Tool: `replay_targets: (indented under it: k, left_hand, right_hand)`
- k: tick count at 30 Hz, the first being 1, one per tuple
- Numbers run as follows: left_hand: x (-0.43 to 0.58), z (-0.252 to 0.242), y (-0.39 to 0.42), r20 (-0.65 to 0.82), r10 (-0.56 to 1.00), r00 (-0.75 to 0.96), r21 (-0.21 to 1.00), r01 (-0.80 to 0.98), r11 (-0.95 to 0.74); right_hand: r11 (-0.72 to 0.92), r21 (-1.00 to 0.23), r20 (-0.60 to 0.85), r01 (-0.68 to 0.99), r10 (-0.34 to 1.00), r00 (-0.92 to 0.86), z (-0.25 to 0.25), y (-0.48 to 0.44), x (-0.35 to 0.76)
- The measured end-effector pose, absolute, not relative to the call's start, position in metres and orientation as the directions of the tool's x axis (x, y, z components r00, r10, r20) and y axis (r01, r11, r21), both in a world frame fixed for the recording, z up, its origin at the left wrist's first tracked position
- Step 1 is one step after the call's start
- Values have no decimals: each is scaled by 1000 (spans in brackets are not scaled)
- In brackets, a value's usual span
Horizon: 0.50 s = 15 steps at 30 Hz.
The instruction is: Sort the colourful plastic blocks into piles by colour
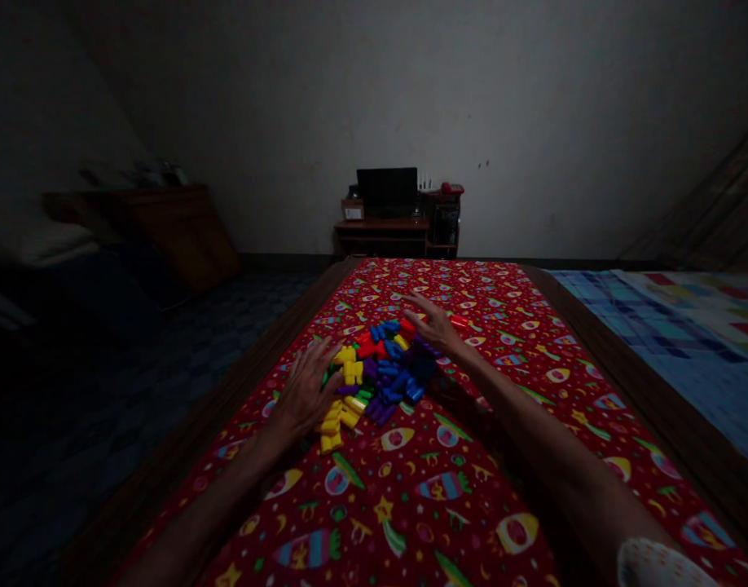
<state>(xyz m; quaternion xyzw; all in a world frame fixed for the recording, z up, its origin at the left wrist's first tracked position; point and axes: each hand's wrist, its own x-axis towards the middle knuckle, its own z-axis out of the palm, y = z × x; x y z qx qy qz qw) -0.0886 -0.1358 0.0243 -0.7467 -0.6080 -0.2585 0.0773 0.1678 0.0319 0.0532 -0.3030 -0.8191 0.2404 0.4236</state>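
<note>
A heap of small plastic blocks in yellow, blue, red, purple and green lies on a red patterned cloth covering a table. My left hand rests flat against the heap's left side, fingers spread, touching the yellow blocks. My right hand lies at the heap's far right edge, fingers stretched out over the red and blue blocks. A single red block sits just right of that hand. Neither hand holds anything.
The table has a wooden rim. A bed with a checked blue cover stands close on the right. A dark desk with a monitor is against the far wall. A wooden cabinet stands at the left. The room is dim.
</note>
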Motion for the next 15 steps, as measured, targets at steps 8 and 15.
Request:
replay_targets:
  k: [8,15]
  left_hand:
    - [-86,-29,-190,352,927,132,259,938,-232]
    - [-45,-14,-141,460,879,122,332,895,-298]
  right_hand:
    - [526,-658,411,539,850,-329,0,82,259]
    - [576,-689,414,439,810,-414,-18,44,162]
